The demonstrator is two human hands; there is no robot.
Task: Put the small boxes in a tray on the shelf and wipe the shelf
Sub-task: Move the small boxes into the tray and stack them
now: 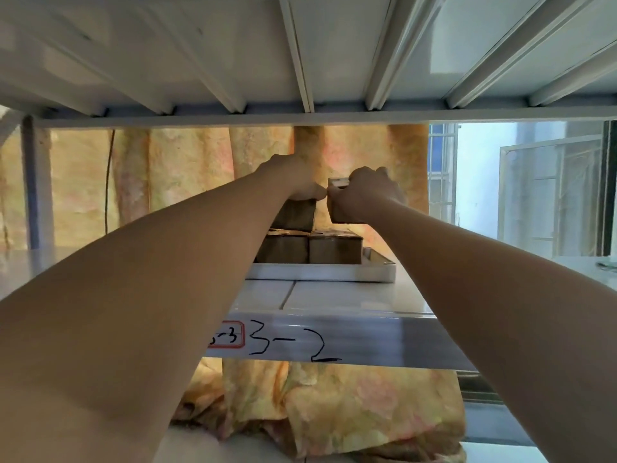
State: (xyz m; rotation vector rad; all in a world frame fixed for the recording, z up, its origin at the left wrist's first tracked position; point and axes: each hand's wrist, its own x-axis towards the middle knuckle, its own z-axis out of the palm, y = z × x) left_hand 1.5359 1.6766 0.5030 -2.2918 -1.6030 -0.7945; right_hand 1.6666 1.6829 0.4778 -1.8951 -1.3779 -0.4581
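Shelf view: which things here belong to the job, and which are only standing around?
Job:
- flat metal tray
- two dark boxes in the tray
- dark box under the left hand
- pale box in the right hand
- white shelf board

Not job:
- yellow flowered curtain
- window

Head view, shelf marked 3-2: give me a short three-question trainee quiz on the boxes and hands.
1. True or false: the shallow white metal tray sits on the white shelf.
2. How many small brown boxes show in the bottom layer of the tray, seen from the front?
3. Which hand holds the pale small box in the air? A) left hand B) right hand

Key:
1. True.
2. Two, side by side; any behind them are hidden.
3. B; the left hand rests on a dark box stacked on the bottom layer.
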